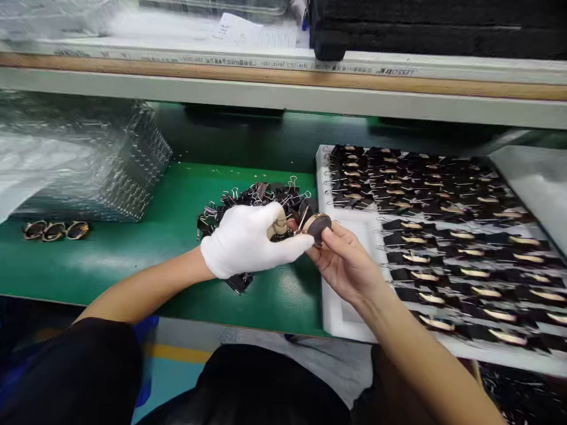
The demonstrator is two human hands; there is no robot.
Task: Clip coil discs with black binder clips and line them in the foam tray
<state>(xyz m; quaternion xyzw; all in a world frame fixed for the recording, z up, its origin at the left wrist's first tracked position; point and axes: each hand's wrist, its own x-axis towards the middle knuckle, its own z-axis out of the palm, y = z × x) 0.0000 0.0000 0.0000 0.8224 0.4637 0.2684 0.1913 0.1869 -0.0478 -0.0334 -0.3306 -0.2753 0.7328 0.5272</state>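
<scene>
My left hand [248, 239], in a white glove, is curled over a pile of black binder clips [217, 215] on the green table. A beige rounded piece [280, 224] shows between its thumb and fingers, and the thumb tip reaches a clip at the right. Bare and palm up, my right hand [343, 257] pinches a round part with a black disc [319, 225] between thumb and fingers. A black binder clip [305, 211] sits against the left side of that part, its wire handle toward the glove.
On the right, a white foam tray [328, 301] holds rows of clipped parts. Three round metal-rimmed parts [54, 231] lie at the left, before stacked clear plastic trays [124, 171]. A shelf edge [266, 94] crosses above the table [177, 248].
</scene>
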